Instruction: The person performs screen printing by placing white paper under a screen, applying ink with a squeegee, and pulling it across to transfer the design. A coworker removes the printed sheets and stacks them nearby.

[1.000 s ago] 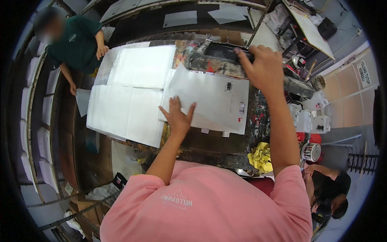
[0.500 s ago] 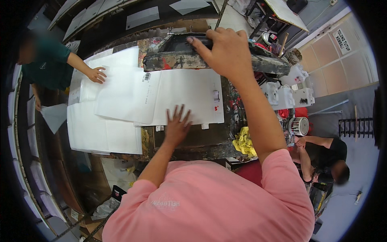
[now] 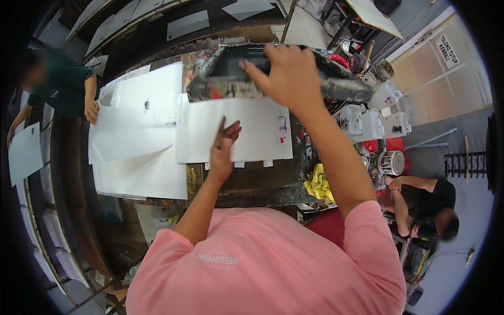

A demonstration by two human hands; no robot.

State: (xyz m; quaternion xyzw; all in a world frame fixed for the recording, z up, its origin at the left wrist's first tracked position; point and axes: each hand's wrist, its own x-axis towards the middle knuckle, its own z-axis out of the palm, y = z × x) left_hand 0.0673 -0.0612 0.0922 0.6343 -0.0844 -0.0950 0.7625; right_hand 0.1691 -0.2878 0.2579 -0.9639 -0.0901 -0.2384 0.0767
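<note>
My right hand [image 3: 294, 76] grips a paint-stained screen-printing frame [image 3: 226, 88] by its edge. The frame's dark, inky inside shows beyond its thick wooden bar. Under its near edge lie white sheets [image 3: 252, 118] with small black and red print on the right side. My left hand [image 3: 224, 144] hovers just over these sheets, turned on edge, its fingers apart and somewhat blurred, with nothing in it. To the left, a co-worker's hand [image 3: 91, 111] holds a printed white sheet [image 3: 123, 137] by its far left corner, above a stack of white sheets [image 3: 142, 176].
The co-worker's other hand holds another sheet [image 3: 26, 155] beside a drying rack [image 3: 37, 210]. A crumpled yellow cloth [image 3: 318, 184] lies at the table's right edge. Paint cans [image 3: 390, 163] and white jugs [image 3: 349, 119] stand beyond. A second person [image 3: 425, 202] sits at the right.
The frame has come down and nearer, with my right hand on it. My left hand has turned on edge above the sheets. The co-worker has drawn the printed sheet away to the left.
</note>
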